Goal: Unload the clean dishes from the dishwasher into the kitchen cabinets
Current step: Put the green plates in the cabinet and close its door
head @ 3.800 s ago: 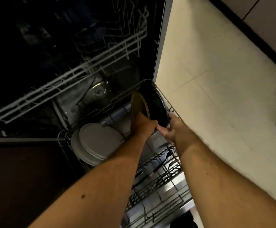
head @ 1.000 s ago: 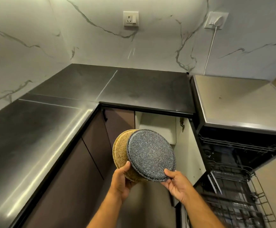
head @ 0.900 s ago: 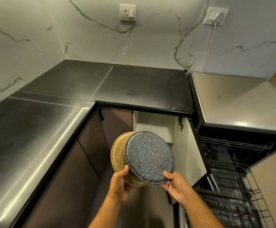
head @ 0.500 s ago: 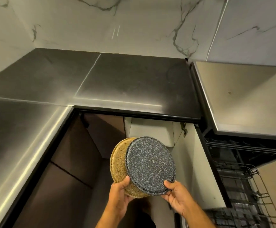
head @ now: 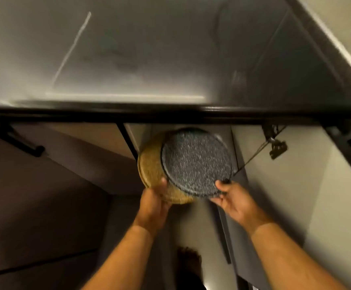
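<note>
Item: two speckled plates, held on edge below the dark tabletop (head: 170, 49), before the open corner cabinet (head: 275, 185).
Grey plate (head: 197, 162): overlaps the front of the tan one; my right hand (head: 237, 203) pinches its lower rim.
Tan plate (head: 151, 166): my left hand (head: 152, 203), fingers curled round its bottom edge.

Blurred dark countertop (head: 149, 59), perhaps stone

Your round speckled grey plate (head: 196, 162) hides most of the round speckled gold plate (head: 150, 164) behind it, leaving a crescent at 9 o'clock. The dark countertop (head: 170, 59) is motion-blurred. At 6 o'clock, perhaps a bare foot (head: 189, 262), too dim to tell.
</note>
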